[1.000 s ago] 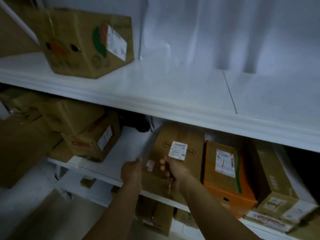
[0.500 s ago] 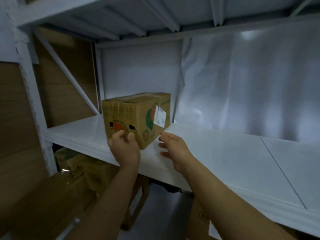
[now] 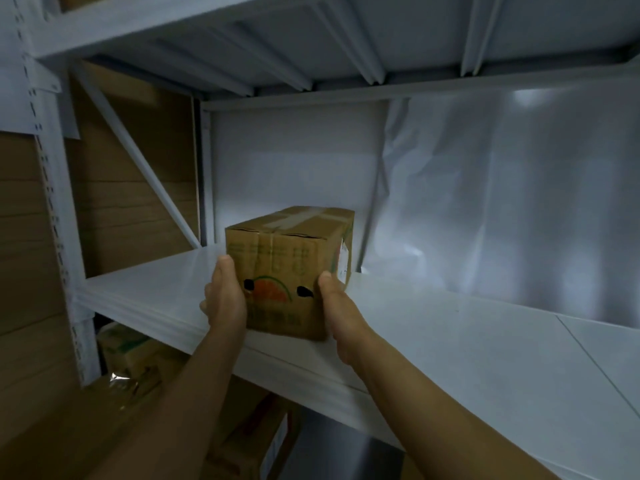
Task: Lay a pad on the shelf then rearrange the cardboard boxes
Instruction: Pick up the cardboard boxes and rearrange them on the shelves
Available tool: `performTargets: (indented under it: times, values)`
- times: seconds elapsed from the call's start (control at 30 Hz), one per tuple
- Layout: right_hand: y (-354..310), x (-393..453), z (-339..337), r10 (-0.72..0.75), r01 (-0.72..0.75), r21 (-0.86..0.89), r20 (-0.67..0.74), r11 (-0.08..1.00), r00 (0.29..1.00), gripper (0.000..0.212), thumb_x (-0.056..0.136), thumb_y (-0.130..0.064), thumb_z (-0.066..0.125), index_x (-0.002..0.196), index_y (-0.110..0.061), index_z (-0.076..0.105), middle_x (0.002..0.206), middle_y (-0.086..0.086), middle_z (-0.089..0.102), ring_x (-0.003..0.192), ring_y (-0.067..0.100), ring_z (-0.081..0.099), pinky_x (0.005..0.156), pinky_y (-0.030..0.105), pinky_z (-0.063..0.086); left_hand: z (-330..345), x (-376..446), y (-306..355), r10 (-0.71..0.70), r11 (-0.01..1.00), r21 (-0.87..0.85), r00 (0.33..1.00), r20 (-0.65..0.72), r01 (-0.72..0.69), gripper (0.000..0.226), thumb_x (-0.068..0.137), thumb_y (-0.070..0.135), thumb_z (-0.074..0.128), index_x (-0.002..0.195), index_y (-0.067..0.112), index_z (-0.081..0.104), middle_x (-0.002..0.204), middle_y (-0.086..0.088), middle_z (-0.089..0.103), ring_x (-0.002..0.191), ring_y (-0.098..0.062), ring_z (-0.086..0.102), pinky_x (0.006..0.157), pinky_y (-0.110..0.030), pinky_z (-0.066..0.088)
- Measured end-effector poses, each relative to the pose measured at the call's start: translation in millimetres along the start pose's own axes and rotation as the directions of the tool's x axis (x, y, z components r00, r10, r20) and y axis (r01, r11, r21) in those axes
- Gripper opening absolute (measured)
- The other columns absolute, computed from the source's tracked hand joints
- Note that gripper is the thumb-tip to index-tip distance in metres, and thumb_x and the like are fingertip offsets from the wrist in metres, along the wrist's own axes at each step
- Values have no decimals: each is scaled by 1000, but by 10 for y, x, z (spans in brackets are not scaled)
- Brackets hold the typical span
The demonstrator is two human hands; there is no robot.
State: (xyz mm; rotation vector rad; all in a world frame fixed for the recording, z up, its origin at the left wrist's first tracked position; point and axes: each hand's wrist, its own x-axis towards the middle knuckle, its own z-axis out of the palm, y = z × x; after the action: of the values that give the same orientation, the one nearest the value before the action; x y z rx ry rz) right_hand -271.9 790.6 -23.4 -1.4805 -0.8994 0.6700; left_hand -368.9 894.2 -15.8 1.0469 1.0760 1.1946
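While both hands [image 3: 277,306] clasp its sides, taped brown cardboard box [image 3: 289,268], watermelon print, on white pad [image 3: 450,341].

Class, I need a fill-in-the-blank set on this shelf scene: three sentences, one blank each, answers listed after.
1. The cardboard box stands on a white ____.
2. The left hand and right hand hold the box from opposite ____.
3. The box's top seam is sealed with ____.

Answers: shelf; sides; tape

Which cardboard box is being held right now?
The watermelon-print box on the white shelf, between left hand and right hand; lower boxes untouched.
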Motion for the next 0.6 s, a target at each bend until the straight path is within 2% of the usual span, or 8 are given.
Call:
performTargets:
  times: [0.07, 0.13, 0.23, 0.3, 0.37, 0.5, 0.53, 0.6]
  values:
    - [8, -11, -94, 17, -17, 30, -29, 999, 999, 54, 98, -54, 17, 139, -28, 40, 128, 1, 55, 104, 12, 56, 75, 15, 46, 34, -118, 19, -56, 994, -91, 998, -26, 53, 81, 85, 67, 35, 145, 13, 32, 141, -15, 42, 125, -35, 44, 99, -44, 39]
    - [-8, -84, -228, 32, -29, 65, -38, 997, 999, 52, 99, -53, 14, 121, -29, 54, 104, -7, 63, 80, -1, 55, 52, 13, 42, 68, -211, -2, -56, 978, -201, 998, 11, 57, 87, 80, 73, 41, 143, 14, 32, 134, -10, 48, 117, -32, 51, 99, -50, 44]
    - [-64, -304, -396, 61, -57, 131, -32, 990, 998, 53, 98, -55, 10, 105, -33, 58, 80, -18, 56, 67, -4, 49, 58, 17, 41, 146, -276, -90, 1, 965, -259, 991, 132, 33, 100, 55, 93, 34, 131, 30, 49, 126, -4, 58, 109, -29, 58, 93, -55, 48]
    - [-113, -490, -494, 72, -63, 188, -41, 980, 997, 53, 98, -55, 11, 88, -36, 59, 73, -20, 53, 64, -3, 46, 76, 25, 40, 166, -437, -127, 33, 973, -230, 984, 175, 9, 91, 60, 88, 28, 131, 35, 45, 122, -5, 60, 108, -30, 59, 94, -55, 47]
    - [-150, -668, -601, 84, -68, 236, -57, 969, 995, 52, 98, -55, 11, 76, -39, 56, 66, -22, 53, 63, -2, 47, 80, 33, 37, 139, -664, -122, 50, 973, -232, 978, 203, -1, 84, 65, 83, 26, 134, 37, 41, 122, -6, 59, 109, -30, 58, 96, -56, 46]
    - [-159, -1019, -832, 72, -57, 290, -41, 955, 997, 52, 97, -56, 11, 84, -37, 57, 62, -26, 59, 60, -1, 53, 57, 27, 43, 84, -1098, -118, 47, 961, -275, 972, 229, 18, 86, 63, 86, 28, 133, 39, 39, 124, -5, 59, 110, -30, 58, 96, -57, 46]
    - [-148, -1075, -883, 68, -53, 313, -35, 948, 997, 51, 97, -56, 10, 89, -38, 57, 69, -25, 61, 63, 0, 54, 55, 27, 42, 73, -1172, -137, 33, 960, -277, 974, 226, 32, 80, 68, 84, 28, 134, 39, 39, 123, -4, 58, 110, -29, 58, 96, -57, 45]
    - [-132, -1250, -1002, 60, -48, 368, -23, 929, 998, 50, 96, -60, 9, 100, -39, 54, 89, -18, 60, 76, 3, 53, 64, 32, 43, 35, -1364, -199, 8, 951, -301, 970, 242, 68, 84, 64, 88, 31, 132, 38, 44, 123, -3, 60, 109, -29, 59, 95, -57, 45]
